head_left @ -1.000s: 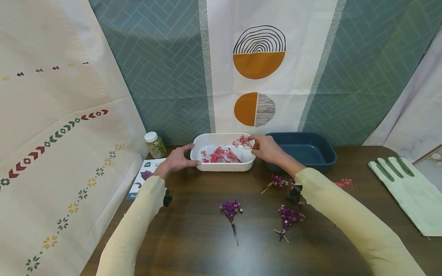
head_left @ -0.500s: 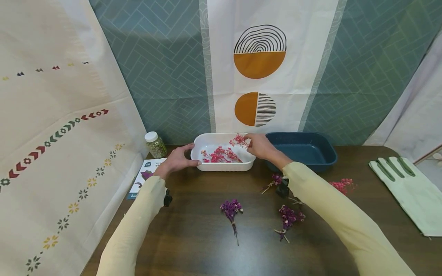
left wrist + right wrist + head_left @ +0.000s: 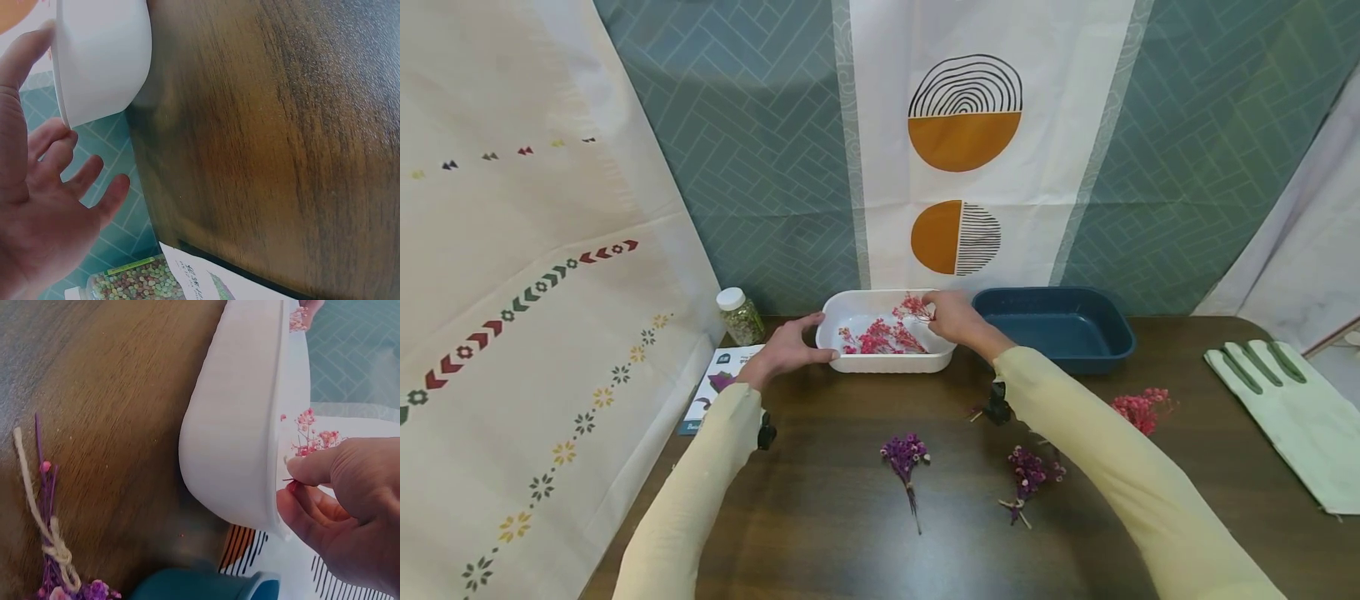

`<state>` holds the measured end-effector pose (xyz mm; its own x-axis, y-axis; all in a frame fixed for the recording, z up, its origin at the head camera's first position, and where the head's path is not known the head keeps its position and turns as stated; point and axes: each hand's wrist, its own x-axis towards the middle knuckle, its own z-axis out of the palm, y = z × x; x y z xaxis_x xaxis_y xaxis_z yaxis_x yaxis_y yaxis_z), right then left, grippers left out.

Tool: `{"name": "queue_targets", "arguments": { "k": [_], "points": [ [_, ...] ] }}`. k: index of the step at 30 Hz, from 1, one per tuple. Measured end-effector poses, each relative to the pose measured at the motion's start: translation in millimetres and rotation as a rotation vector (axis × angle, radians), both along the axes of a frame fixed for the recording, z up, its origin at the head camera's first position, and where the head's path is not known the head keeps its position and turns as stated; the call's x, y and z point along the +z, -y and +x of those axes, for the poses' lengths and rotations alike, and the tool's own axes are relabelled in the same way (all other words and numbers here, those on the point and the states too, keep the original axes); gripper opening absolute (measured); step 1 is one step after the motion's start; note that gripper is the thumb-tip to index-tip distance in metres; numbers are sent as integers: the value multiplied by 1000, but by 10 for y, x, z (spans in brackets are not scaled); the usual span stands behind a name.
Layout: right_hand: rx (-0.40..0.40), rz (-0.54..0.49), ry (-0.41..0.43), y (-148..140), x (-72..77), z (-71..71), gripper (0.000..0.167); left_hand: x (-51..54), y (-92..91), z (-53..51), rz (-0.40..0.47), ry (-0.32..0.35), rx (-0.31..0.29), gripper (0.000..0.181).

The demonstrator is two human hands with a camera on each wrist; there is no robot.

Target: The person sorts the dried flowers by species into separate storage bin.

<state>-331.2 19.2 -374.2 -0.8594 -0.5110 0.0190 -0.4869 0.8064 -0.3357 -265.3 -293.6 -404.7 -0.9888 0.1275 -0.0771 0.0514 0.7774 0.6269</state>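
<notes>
The right hand (image 3: pixel 958 319) pinches the stem of a pink flower sprig (image 3: pixel 912 307) over the right end of the white tray (image 3: pixel 895 363). In the right wrist view, thumb and fingers of the right hand (image 3: pixel 350 500) meet on the thin stem beside the tray's rim. More pink sprigs (image 3: pixel 880 339) lie inside the tray. At the tray's left end, the left hand (image 3: pixel 790 346) touches the rim with thumb and index finger; the left wrist view shows the left hand (image 3: pixel 50 187) with its other fingers spread loosely off the white wall (image 3: pixel 103 62).
A dark blue tray (image 3: pixel 1086 364) stands right of the white one. Purple bunches (image 3: pixel 905 454) (image 3: pixel 1028 471) and a pink bunch (image 3: pixel 1138 408) lie on the brown table (image 3: pixel 820 500). At left are a seed jar (image 3: pixel 742 321) and a printed card (image 3: pixel 707 392); at right, a pale green cloth (image 3: pixel 1292 425).
The right hand has moved left with the pink sprig, farther over the white tray. Its forearm has shifted left too, uncovering more of the pink bunch. The left hand stays at the rim.
</notes>
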Motion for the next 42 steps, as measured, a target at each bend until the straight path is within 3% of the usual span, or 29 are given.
{"name": "queue_targets", "arguments": {
  "k": [12, 20, 28, 42],
  "points": [
    [-7, 9, 9, 74, 20, 40, 44, 11, 0, 13, 0, 1, -5, 92],
    [-57, -137, 27, -177, 118, 112, 43, 19, -15, 19, 7, 11, -2, 92],
    [-36, -268, -49, -582, 205, 292, 40, 16, 16, 0, 3, 15, -1, 92],
    [-11, -316, -64, -1124, 316, 700, 40, 15, 13, 4, -3, 3, -10, 91]
  ]
}}
